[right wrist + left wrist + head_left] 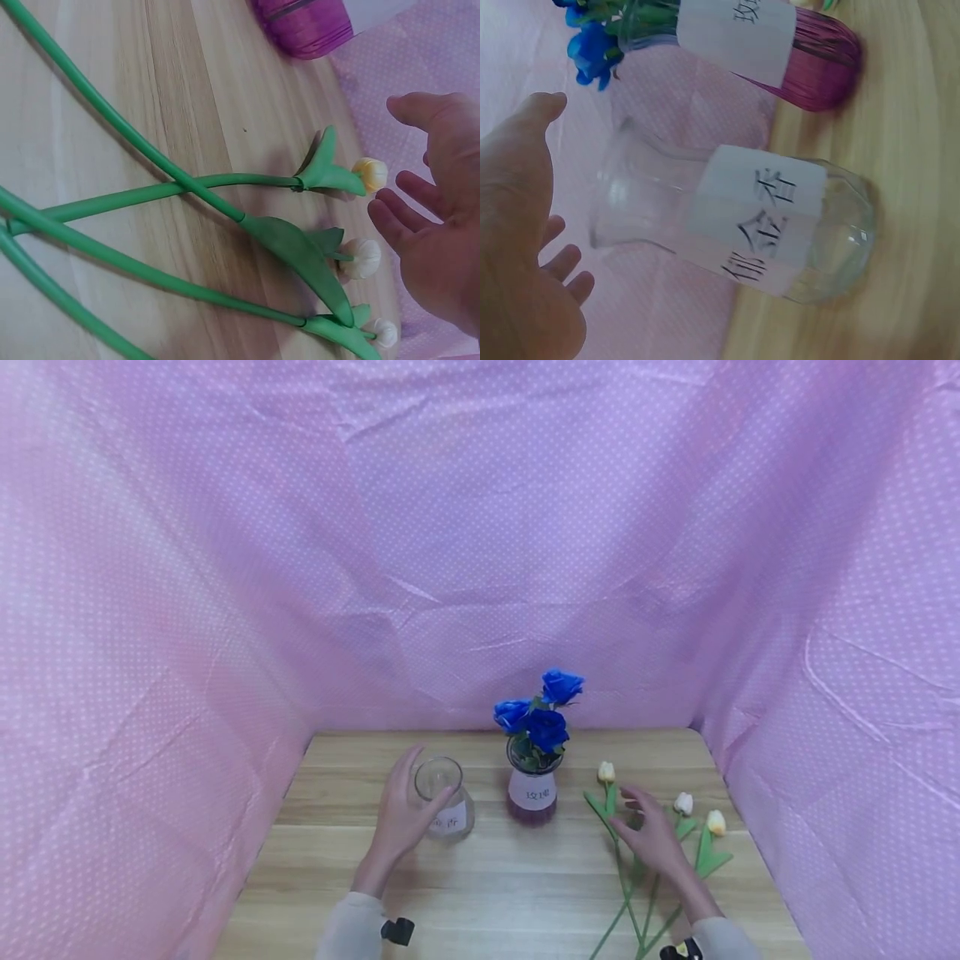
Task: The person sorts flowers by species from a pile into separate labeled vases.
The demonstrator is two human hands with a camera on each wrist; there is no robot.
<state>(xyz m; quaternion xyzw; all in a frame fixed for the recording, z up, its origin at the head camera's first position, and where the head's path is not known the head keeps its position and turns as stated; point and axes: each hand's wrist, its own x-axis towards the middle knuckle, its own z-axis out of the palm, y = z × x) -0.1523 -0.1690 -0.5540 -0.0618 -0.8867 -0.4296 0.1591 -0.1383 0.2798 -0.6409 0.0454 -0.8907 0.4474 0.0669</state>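
Tulips [292, 251] below the loosely spread right hand [651, 833]

Vase [532, 813], purple-bottomed, upright on far half of table [498, 902]. White label [533, 790] on it, dark handwritten characters. Three blue roses [547, 729] standing in vase, green leaves among them. Table light wood-grain. Pink-lilac cloth [480, 527], white dots, creased, behind table and both sides.

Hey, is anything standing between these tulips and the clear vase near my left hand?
Yes: the vase of blue roses stands between the tulip heads and the clear vase. Nothing visible blocks the way in front of it, so going around the near side would likely work.
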